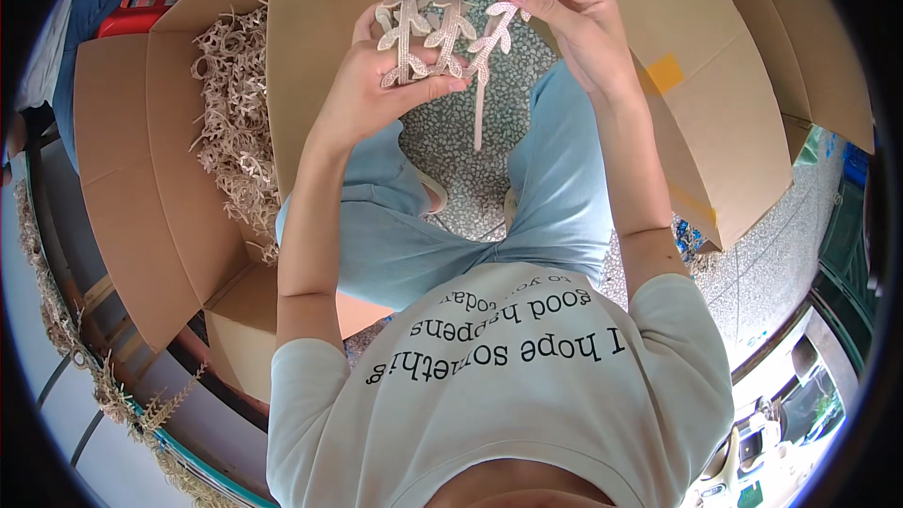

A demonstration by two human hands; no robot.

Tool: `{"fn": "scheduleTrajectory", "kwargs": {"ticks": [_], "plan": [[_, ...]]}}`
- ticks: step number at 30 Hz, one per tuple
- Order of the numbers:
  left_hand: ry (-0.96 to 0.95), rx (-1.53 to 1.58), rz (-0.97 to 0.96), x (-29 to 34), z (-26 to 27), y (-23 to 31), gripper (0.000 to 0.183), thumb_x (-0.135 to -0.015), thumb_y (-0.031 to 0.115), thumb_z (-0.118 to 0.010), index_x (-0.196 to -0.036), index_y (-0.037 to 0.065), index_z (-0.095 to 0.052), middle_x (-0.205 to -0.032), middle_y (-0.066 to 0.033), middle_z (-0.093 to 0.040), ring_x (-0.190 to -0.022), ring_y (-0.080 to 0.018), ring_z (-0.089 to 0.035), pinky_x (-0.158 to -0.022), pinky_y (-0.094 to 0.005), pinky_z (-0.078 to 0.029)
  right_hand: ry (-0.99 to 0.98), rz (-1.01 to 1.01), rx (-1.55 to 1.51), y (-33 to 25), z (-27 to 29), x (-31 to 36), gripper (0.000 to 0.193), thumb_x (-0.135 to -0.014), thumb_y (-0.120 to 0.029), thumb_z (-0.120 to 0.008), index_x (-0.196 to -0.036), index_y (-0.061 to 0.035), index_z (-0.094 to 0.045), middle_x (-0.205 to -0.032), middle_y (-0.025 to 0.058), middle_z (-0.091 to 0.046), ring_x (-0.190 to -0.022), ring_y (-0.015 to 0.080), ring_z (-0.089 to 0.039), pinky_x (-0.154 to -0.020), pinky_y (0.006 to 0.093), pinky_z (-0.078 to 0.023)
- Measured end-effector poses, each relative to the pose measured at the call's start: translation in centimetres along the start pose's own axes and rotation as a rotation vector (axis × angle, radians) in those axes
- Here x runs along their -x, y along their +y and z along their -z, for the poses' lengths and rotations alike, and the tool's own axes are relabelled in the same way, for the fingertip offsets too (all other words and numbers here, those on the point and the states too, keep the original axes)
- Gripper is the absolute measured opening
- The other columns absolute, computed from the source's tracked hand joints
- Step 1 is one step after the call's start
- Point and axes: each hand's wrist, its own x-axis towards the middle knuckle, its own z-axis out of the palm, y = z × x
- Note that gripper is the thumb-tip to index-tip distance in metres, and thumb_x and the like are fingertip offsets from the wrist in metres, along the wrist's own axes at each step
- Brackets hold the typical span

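Pale pink leaf-shaped strips (406, 42), with a beaded or glittery surface, lie across the fingers of my left hand (356, 89), which is closed round them, thumb along their lower edge. Farther right, my right hand (588, 33) pinches a slanting leaf strip (501, 26) between thumb and fingers. That strip runs from the upper right down to my left fingertips. A plain narrow tail (479, 118) hangs below it. Whether the pieces are joined or separate I cannot tell.
An open cardboard box (174, 179) at left holds a heap of similar leaf strips (235, 103). Another cardboard box (724, 66) with orange tape stands at right. Speckled floor (461, 155) shows between my knees. A red plastic item (141, 14) sits at the upper left, beside another person's jeans (108, 9).
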Motion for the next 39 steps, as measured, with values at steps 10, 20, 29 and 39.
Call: {"fn": "scheduleTrajectory", "kwargs": {"ticks": [10,20,29,39], "plan": [[-0.017,-0.274,-0.185,-0.5,0.7,0.0,0.016,-0.069,0.024,-0.073,-0.083,0.017,-0.073,-0.094,0.002,-0.066,-0.098,-0.0142,-0.055,-0.105,-0.0475,-0.017,-0.042,-0.175,-0.04,1.0,-0.1,0.0,0.021,-0.085,-0.015,-0.061,-0.099,0.0009,-0.065,-0.102,0.0098,-0.064,-0.096,0.0154,-0.058,-0.083,0.0292,-0.045],[0.084,-0.026,0.029,-0.1,-0.2,-0.2,0.022,-0.071,0.017,-0.073,-0.092,0.014,-0.07,-0.096,-0.0013,-0.065,-0.102,-0.0169,-0.054,-0.1,-0.0395,-0.029,0.133,-0.095,-0.426,3.6,-3.0,0.6,0.032,-0.085,-0.01,-0.052,-0.116,-0.003,-0.053,-0.088,0.0008,-0.054,-0.077,0.0089,-0.05,-0.071,0.0277,-0.044],[-0.286,0.662,0.604,-0.5,3.1,0.7,0.046,-0.09,0.034,-0.053,-0.12,0.0,-0.052,-0.105,-0.0033,-0.058,-0.095,-0.0106,-0.052,-0.086,-0.0247,-0.04,-0.126,0.283,0.148,3.0,-2.5,-0.2,0.031,-0.081,0.002,-0.058,-0.113,-0.0011,-0.057,-0.105,0.0025,-0.059,-0.077,0.0056,-0.047,-0.069,0.0214,-0.041],[-0.119,0.685,0.503,-0.6,0.5,0.1,0.025,-0.084,0.011,-0.064,-0.106,0.0,-0.06,-0.095,-0.0035,-0.064,-0.089,-0.0097,-0.058,-0.08,-0.0248,-0.045,-0.161,0.375,0.296,3.0,-3.4,-1.0,0.03,-0.079,-0.002,-0.063,-0.109,-0.0011,-0.061,-0.098,0.0056,-0.059,-0.085,0.0129,-0.054,-0.078,0.0266,-0.044]]}}
